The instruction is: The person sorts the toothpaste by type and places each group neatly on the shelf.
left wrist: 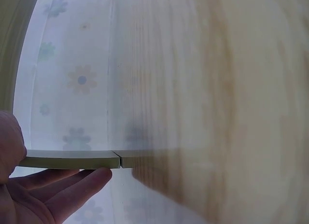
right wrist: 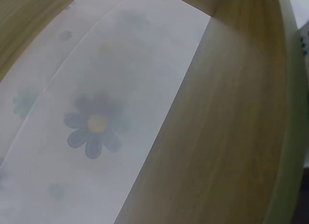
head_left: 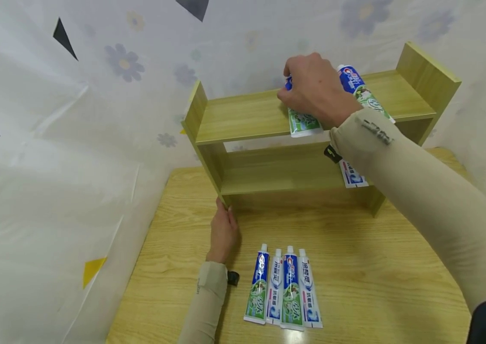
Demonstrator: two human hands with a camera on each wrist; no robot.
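Observation:
My right hand (head_left: 313, 88) grips a blue and green toothpaste tube (head_left: 304, 124) on the top board of a two-tier wooden shelf (head_left: 243, 114); the hand covers most of the tube. Just right of it, another blue and green toothpaste tube (head_left: 365, 95) lies on the same board. Down at the shelf's lower left side, my left hand (head_left: 223, 231) holds the side panel. In the left wrist view, the panel edge (left wrist: 72, 162) runs between the thumb and the fingers (left wrist: 79, 195). The right wrist view shows neither the right hand nor its tube.
Several toothpaste tubes, blue-green and white, lie side by side on the wooden table (head_left: 174, 286) before the shelf. A white toothpaste tube (head_left: 353, 176) on the lower board is partly behind the right forearm. Flower-patterned sheeting (head_left: 148, 105) hangs behind and to the left.

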